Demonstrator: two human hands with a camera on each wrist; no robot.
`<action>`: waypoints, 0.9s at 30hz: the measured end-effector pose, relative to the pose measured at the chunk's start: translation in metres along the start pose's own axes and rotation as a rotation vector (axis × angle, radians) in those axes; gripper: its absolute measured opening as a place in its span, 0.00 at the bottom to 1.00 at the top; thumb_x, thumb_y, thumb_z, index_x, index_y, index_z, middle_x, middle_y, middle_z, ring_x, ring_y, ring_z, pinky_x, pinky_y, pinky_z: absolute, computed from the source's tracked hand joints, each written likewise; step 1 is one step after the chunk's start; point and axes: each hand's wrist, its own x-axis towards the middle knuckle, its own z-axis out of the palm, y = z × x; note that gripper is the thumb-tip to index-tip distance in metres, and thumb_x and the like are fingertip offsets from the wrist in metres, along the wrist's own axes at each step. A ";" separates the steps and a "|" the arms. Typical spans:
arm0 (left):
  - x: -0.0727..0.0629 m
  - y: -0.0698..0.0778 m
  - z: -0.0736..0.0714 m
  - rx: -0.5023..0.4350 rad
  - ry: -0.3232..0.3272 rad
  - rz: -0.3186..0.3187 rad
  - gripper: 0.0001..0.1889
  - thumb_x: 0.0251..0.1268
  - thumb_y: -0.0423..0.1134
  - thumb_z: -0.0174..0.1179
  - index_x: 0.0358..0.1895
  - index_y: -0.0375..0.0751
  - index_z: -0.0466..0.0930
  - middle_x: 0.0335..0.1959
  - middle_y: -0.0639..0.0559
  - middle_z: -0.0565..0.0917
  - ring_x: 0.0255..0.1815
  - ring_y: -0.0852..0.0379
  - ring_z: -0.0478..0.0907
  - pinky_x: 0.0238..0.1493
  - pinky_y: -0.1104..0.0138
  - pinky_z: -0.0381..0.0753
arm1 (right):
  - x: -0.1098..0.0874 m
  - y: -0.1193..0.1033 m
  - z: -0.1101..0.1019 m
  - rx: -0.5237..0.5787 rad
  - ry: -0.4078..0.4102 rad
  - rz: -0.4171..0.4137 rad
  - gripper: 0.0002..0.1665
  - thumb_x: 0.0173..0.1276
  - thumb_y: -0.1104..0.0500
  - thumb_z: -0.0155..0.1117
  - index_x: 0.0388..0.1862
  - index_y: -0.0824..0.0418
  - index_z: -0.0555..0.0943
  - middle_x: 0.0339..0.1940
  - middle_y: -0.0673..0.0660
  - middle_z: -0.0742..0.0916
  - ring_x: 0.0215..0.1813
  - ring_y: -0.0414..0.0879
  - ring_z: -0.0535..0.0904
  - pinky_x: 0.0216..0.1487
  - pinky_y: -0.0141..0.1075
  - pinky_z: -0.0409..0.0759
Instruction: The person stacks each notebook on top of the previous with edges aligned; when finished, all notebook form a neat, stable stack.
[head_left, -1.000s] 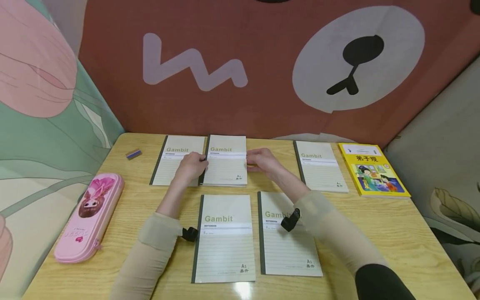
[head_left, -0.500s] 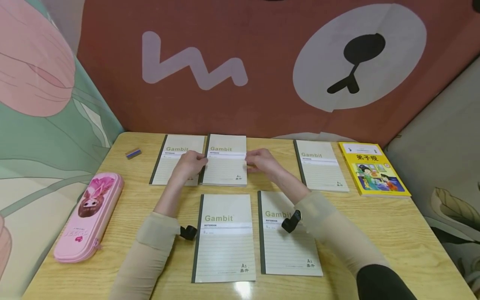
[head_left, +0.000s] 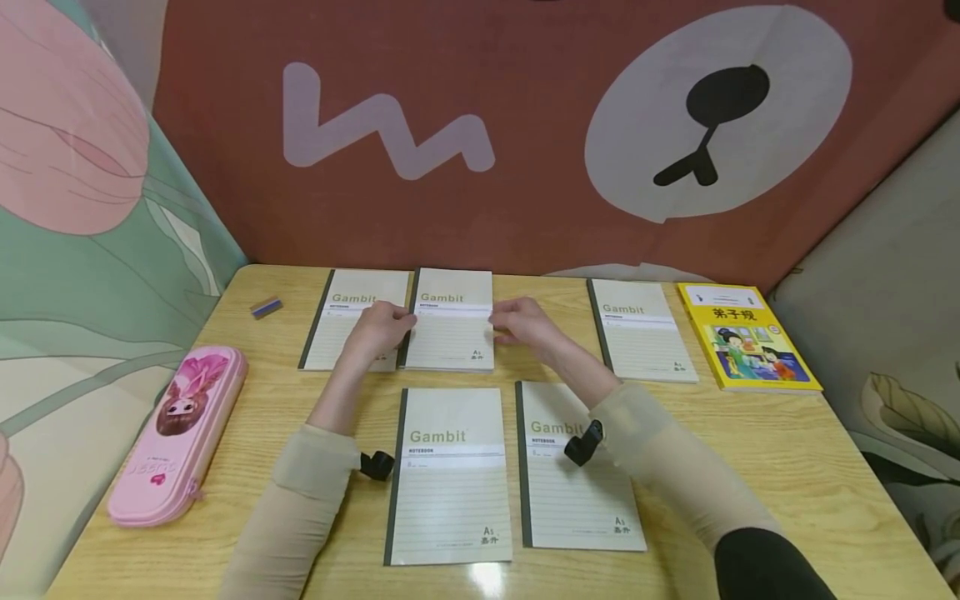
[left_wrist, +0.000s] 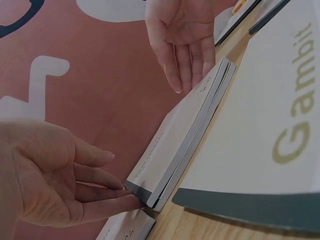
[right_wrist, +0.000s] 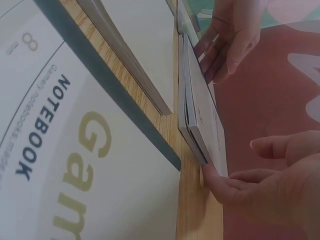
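Two stacked Gambit notebooks [head_left: 453,337] lie at the back of the table, one on the other, with a thin gap between them in the wrist views. My left hand [head_left: 375,332] reaches over another notebook [head_left: 330,337], and its fingertips touch the stack's dark spine. Across from it, my right hand [head_left: 529,322] has its fingertips at the stack's right edge. Extended fingers show on the left hand [left_wrist: 55,175] in the left wrist view. In the right wrist view, the right hand [right_wrist: 280,182] meets the lower corner of the stack with lightly bent fingers.
Two notebooks lie in front, one left [head_left: 453,500] and one right [head_left: 577,508], partly under my right forearm. Farther right are a notebook [head_left: 645,346] and a yellow book [head_left: 750,333]. A pink pencil case [head_left: 180,437] and a small eraser [head_left: 266,308] lie left.
The right hand's fingertips have edged very slightly left at the stack's edge. The left hand and the notebooks stay practically where they were.
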 end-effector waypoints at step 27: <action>-0.094 0.052 0.089 -0.387 -0.217 0.269 0.28 0.84 0.54 0.39 0.81 0.54 0.59 0.83 0.47 0.62 0.73 0.38 0.74 0.70 0.50 0.80 | -0.136 0.065 -0.120 -0.169 -0.037 -0.083 0.38 0.85 0.43 0.44 0.81 0.67 0.59 0.81 0.69 0.65 0.77 0.68 0.66 0.68 0.53 0.82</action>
